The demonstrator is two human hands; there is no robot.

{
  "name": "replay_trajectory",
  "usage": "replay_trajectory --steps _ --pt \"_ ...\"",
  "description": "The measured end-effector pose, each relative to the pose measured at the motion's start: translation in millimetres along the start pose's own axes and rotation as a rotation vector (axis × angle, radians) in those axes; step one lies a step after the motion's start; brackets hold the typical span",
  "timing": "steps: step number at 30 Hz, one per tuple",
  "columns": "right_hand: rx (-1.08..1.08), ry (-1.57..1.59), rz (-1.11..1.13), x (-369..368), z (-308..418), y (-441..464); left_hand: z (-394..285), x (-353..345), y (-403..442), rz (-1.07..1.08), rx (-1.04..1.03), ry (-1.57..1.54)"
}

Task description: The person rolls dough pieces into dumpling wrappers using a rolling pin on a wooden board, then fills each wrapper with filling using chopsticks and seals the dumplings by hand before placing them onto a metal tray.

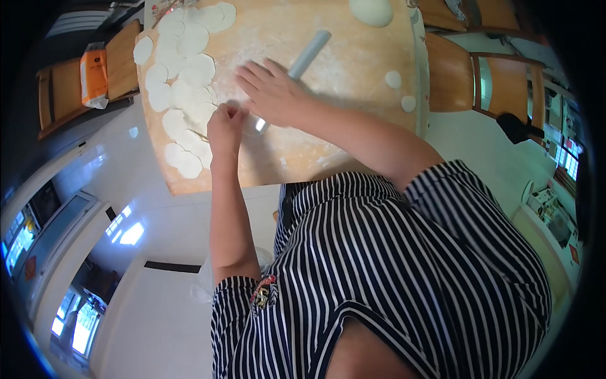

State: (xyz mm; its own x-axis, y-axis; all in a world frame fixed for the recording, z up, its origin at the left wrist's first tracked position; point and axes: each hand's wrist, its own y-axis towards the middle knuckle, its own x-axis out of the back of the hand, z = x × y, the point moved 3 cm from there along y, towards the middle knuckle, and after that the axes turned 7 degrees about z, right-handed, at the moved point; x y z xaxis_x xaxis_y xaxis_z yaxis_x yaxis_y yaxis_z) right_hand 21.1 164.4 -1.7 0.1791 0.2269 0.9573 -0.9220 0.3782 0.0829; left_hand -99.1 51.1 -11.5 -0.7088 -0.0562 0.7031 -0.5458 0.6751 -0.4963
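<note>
My right hand (271, 95) lies flat across a grey rolling pin (309, 54), its fingers stretched out and spread. The pin slants over the floured board, and its near end shows below my palm. Close beside it, my left hand (226, 126) is closed in a pinch, its fingertips toward my right palm. What it pinches, if anything, is hidden. Left of my left hand, many thin round dough wrappers (194, 69) overlap in a long spread. Two small dough pieces (393, 79) sit at the board's right side. A larger pale dough mass (371, 11) lies at the far edge.
The wooden board (353, 120) is dusted with flour. A wooden chair (449, 72) stands at the right, and another chair (121, 60) at the left holds an orange packet (95, 76). Pale floor shows around the table.
</note>
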Motion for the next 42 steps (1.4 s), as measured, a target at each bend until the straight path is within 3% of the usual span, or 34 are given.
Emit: replay_trajectory --steps 2,4,6,7,8,10,14,15,18,20,22,23,24,26,28,30,32,35,36,37,38,40,42 --pt "0.110 -0.036 0.217 20 -4 -38 5 -2 -12 -0.065 0.046 -0.042" --pt "0.127 0.012 0.174 18 -12 -82 17 -6 -24 -0.127 0.103 -0.082" --pt "0.145 0.066 0.128 18 -14 -87 34 -21 -29 0.065 0.232 -0.642" --pt "0.165 0.014 0.121 21 -13 -78 29 -23 -33 0.168 0.245 -0.659" --pt "0.185 -0.036 0.115 22 -11 -67 24 -21 -31 0.168 0.248 -0.656" --pt "0.168 -0.043 0.093 16 -1 -25 10 -13 -22 0.049 0.144 -0.139" --pt "0.102 -0.061 -0.028 1 3 -11 -9 -12 -12 -0.025 0.035 0.068" --pt "0.112 0.015 0.091 12 1 -21 -3 -13 -13 -0.045 0.003 0.015" --pt "0.181 0.051 0.153 28 -12 -80 15 -18 -37 -0.193 0.081 -0.188" --pt "0.219 0.037 0.113 32 -16 -108 31 -23 -46 -0.141 0.167 -0.356" --pt "0.218 0.039 0.085 32 -15 -101 31 -27 -56 0.178 0.310 -0.610" --pt "0.214 0.040 0.056 31 -13 -93 27 -24 -57 0.145 0.301 -0.403" --pt "0.214 0.041 0.050 30 -10 -80 26 -27 -56 0.141 0.298 -0.400" --pt "0.197 0.101 0.200 26 -8 -49 19 -28 -48 -0.056 0.089 -0.113" --pt "0.172 0.069 0.100 17 -14 -48 11 -24 -46 -0.087 0.009 -0.078" --pt "-0.040 0.002 0.092 17 -42 -54 6 -24 -37 0.078 -0.025 -0.505" --pt "-0.118 0.034 0.077 25 -62 -71 11 -16 -17 0.099 -0.152 -0.687" --pt "-0.001 0.006 0.155 31 -70 -90 27 37 25 -0.099 -0.060 -0.866" --pt "0.114 0.044 0.103 31 -68 -94 34 53 40 -0.202 -0.120 -0.928" --pt "0.227 0.083 0.052 33 -65 -99 39 70 56 -0.316 -0.062 -0.681" --pt "0.202 0.071 0.052 33 -66 -101 47 79 72 -0.540 -0.104 -0.267" --pt "0.295 0.053 0.137 27 -63 -101 0 88 61 -0.669 -0.184 -0.039" --pt "0.277 0.117 0.040 15 -55 -111 -59 66 49 -0.410 -0.242 -0.209"
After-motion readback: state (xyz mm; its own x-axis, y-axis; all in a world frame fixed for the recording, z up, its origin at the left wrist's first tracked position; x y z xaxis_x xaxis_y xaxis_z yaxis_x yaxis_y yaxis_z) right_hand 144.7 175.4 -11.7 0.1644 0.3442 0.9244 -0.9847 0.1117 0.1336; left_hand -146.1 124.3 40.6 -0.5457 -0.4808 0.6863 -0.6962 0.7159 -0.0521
